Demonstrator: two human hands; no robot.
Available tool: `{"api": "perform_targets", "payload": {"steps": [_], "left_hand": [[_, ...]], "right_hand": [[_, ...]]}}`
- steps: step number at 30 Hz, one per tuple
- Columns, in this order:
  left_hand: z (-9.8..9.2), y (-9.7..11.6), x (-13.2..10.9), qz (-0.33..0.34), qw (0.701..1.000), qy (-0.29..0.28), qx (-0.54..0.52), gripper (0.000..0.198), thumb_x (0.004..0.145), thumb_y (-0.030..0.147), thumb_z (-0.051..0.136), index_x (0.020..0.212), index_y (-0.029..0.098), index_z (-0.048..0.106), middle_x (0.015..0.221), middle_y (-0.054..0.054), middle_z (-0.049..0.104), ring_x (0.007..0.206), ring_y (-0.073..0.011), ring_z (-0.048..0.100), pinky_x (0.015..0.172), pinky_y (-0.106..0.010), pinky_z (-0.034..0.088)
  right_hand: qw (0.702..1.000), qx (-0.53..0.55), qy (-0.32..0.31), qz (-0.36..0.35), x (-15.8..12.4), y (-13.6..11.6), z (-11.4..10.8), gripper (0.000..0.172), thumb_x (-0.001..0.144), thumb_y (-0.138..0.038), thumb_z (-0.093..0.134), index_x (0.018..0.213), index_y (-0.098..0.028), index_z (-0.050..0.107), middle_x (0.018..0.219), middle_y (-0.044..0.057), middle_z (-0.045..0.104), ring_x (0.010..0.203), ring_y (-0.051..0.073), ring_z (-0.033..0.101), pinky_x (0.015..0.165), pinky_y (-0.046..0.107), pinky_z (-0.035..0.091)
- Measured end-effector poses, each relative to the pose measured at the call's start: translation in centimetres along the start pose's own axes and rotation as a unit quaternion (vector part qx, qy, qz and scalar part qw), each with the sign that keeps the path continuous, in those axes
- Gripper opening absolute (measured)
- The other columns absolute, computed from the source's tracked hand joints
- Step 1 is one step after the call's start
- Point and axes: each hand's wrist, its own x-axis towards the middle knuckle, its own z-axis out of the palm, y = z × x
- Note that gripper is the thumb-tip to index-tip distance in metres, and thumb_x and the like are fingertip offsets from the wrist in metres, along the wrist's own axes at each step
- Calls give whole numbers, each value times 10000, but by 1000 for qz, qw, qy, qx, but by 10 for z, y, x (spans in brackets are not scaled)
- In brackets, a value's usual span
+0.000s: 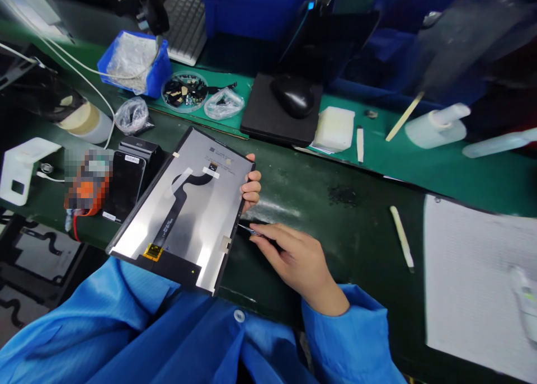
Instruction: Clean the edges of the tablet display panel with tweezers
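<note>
A flat display panel (201, 216) with a silver back is tilted in front of me, a black ribbon cable (179, 196) running down it to a gold-edged connector. From underneath, my left hand (250, 189) grips the panel, its fingers curled over the right edge; the rest of that hand is hidden. My right hand (293, 258) pinches slim metal tweezers (248, 229). Their tip is at the panel's right edge, though I cannot tell whether it touches. Clear tape strips (181, 181) lie across the cable.
To the left are a black phone (125, 185), an orange meter (89, 183) and a blue bin (135, 65). A mouse (293, 96), a dish of small parts (184, 92) and a white block (334, 127) stand behind. White paper (474, 294) and a whitish stick (401, 238) lie right.
</note>
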Motion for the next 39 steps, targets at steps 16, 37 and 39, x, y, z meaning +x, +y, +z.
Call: {"api": "perform_targets", "payload": {"steps": [16, 37, 39], "left_hand": [[-10, -1, 2, -12, 999, -35, 7, 405, 1013, 342, 222, 1311, 226, 470, 709, 6, 450, 472, -46, 419, 444, -116, 345], [-14, -1, 5, -33, 998, -55, -1, 408, 1009, 362, 178, 1086, 201, 545, 711, 3, 452, 472, -56, 428, 447, -135, 332], [-13, -1, 4, -36, 998, -53, -1, 415, 1008, 360, 175, 1059, 194, 552, 711, 0, 451, 473, -54, 420, 449, -135, 324]], "right_hand": [[999, 19, -26, 38, -1, -1, 2, 160, 953, -232, 597, 1070, -213, 705, 913, 28, 787, 740, 153, 742, 710, 247, 611], [999, 24, -20, 40, 1, -1, 0, 127, 938, -225, 609, 1001, -224, 718, 872, 37, 768, 734, 159, 722, 668, 257, 587], [999, 14, -32, 33, 1, 0, 0, 157, 952, -220, 581, 1015, -226, 725, 880, 42, 772, 749, 166, 726, 676, 267, 584]]}}
